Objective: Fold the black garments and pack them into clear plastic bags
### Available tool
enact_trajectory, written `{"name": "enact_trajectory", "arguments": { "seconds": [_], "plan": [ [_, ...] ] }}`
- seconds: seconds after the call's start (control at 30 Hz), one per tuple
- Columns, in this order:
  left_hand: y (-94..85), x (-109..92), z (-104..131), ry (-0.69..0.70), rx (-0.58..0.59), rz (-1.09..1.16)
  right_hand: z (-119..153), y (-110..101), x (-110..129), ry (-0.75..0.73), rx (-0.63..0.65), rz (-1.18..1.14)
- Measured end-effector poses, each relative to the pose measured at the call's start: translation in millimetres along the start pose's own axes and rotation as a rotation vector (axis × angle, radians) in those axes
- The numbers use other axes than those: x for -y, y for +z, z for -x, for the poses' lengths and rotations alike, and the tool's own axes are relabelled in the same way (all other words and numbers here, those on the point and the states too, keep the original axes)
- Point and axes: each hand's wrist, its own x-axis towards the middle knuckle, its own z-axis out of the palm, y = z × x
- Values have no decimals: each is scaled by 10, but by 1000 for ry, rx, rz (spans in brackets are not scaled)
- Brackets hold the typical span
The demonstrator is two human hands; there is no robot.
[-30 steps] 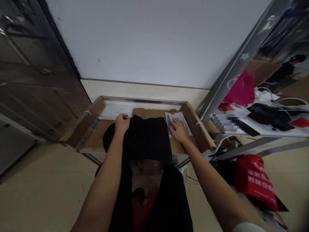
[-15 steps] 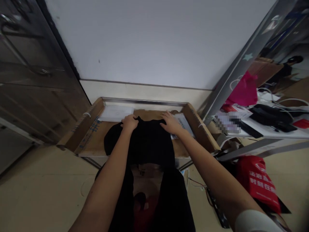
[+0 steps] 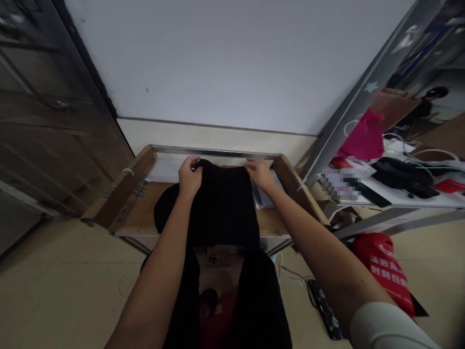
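Observation:
A black cloth (image 3: 227,208) lies over the cardboard-lined table (image 3: 272,220) and hangs toward my lap. My left hand (image 3: 190,175) pinches its upper left corner, and my right hand (image 3: 258,172) pinches the upper right corner. Between the hands the far edge of the cloth is raised and sags slightly. A darker fold spreads out on the left, beneath my left forearm. White sheets (image 3: 163,169) lie behind my left hand. A clear packet (image 3: 262,196) is partly covered by my right hand and forearm.
Cardboard walls (image 3: 121,191) edge the table's sides. On the right, a white desk (image 3: 410,198) carries cables, a black pouch and a pink bag (image 3: 365,135). A red bag (image 3: 387,274) sits on the floor. Farther back, a person (image 3: 423,109) is bent forward.
Both hands have moved away from me, lifting and stretching the cloth's far edge. My right hand has gone from spread fingers on the cloth to a pinch. The view has shifted slightly.

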Motion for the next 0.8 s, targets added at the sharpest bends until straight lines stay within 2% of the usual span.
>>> {"name": "enact_trajectory", "arguments": {
  "seconds": [0.2,0.33,0.43,0.53,0.63,0.7,0.8],
  "plan": [
    [-188,-94,-143,142,-37,-110,-115,-375,193,15,-191,27],
    [-334,-232,9,205,-28,-165,-71,-598,257,-67,-231,13],
    [-445,-288,249,217,146,-274,177,-668,263,-124,-140,-33],
    [-554,-260,428,209,461,-390,561,-669,278,-188,7,-62],
    [-623,-183,498,132,731,-505,924,-620,311,-214,85,-50],
    [-636,-137,514,65,830,-570,1090,-568,334,-208,146,-39],
    [-643,-110,527,-38,913,-633,1205,-500,378,-203,244,-36]
  ]
}}
